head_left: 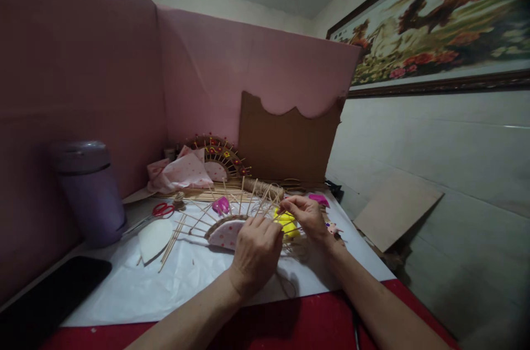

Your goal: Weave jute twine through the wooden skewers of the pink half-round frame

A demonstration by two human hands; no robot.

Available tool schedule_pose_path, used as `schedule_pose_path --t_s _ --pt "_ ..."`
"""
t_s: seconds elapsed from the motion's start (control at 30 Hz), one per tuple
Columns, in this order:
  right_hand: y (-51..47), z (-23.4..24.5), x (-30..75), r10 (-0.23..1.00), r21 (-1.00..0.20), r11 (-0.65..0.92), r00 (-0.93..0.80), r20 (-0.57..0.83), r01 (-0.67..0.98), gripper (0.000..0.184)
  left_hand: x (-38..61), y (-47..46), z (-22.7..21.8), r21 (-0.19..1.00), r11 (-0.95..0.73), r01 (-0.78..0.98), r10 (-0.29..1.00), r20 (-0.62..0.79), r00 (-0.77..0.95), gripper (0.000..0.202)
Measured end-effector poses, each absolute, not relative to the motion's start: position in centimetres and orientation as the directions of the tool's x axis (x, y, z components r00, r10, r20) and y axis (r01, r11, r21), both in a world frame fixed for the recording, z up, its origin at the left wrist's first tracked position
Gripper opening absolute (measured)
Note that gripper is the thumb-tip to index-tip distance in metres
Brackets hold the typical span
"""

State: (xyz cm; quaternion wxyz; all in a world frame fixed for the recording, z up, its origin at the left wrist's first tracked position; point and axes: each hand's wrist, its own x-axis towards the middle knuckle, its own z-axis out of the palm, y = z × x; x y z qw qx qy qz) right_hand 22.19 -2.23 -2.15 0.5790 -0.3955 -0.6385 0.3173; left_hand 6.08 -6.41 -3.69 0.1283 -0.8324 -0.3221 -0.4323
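A half-round craft piece [226, 231] with a dotted fabric face and thin wooden skewers [244, 203] fanning out of it lies on white paper [165, 284]. My left hand [254, 253] rests closed on its right part, fingers curled over the rim. My right hand [306, 217] pinches a thin strand or skewer tip just right of the fan, above a yellow object [287, 224]. A pink clip [221, 205] sits among the skewers.
A finished beaded fan piece [219, 159] and dotted pink cloth [182, 173] stand at the back. Red scissors [163, 209], a white half-round cutout [153, 238], a purple flask [89, 192], a black phone [49, 300], brown cardboard [285, 143] and pink partition walls surround the work.
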Motion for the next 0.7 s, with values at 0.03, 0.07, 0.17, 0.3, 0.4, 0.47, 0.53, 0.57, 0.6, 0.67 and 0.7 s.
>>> schedule_pose_path --t_s 0.03,0.07,0.17,0.3,0.4,0.47,0.53,0.57,0.6,0.67,0.7 --pt "-2.3 -2.1 22.1 0.865 -0.855 0.499 -0.022 0.501 0.140 0.025 6.0 -6.3 -3.6 0.088 -0.750 0.656 0.438 0.809 0.392 0.017" --pt "-2.3 -2.0 22.1 0.859 -0.848 0.510 -0.025 0.512 0.146 0.025 5.9 -6.2 -3.5 0.115 -0.738 0.665 0.450 0.818 0.358 0.016" --pt "-2.3 -2.0 22.0 0.849 -0.835 0.525 -0.027 0.528 0.167 0.024 5.5 -5.7 -3.4 0.186 -0.712 0.677 0.472 0.840 0.266 0.012" --pt "-2.2 -2.0 22.0 0.847 -0.832 0.528 -0.033 0.530 0.170 0.023 5.0 -5.0 -3.3 0.188 -0.702 0.687 0.449 0.866 0.221 0.009" --pt "-2.2 -2.1 21.9 0.846 -0.834 0.531 -0.033 0.533 0.150 0.023 4.9 -4.7 -3.3 0.169 -0.695 0.699 0.407 0.894 0.188 0.009" --pt "-2.2 -2.0 21.8 0.849 -0.845 0.527 -0.023 0.527 0.094 0.021 4.8 -4.6 -3.3 0.160 -0.683 0.713 0.393 0.903 0.174 0.010" --pt "-2.4 -1.9 21.6 0.856 -0.855 0.518 -0.013 0.517 0.027 0.022 4.8 -4.5 -3.3 0.147 -0.669 0.729 0.393 0.902 0.179 0.009" --pt "-2.5 -1.8 21.6 0.860 -0.860 0.511 -0.013 0.511 0.006 0.024 4.7 -4.5 -3.3 0.138 -0.660 0.738 0.397 0.899 0.187 0.008" --pt "-2.7 -1.6 21.5 0.864 -0.864 0.504 -0.016 0.504 -0.001 0.026 4.7 -4.5 -3.3 0.129 -0.651 0.748 0.401 0.895 0.194 0.007" --pt "-3.0 -1.3 21.4 0.870 -0.870 0.493 -0.026 0.493 0.012 0.030 4.6 -4.4 -3.3 0.122 -0.626 0.770 0.411 0.891 0.193 0.006" --pt "-3.1 -1.2 21.4 0.870 -0.870 0.492 -0.030 0.492 0.023 0.031 4.6 -4.3 -3.4 0.128 -0.612 0.781 0.415 0.892 0.179 0.005"
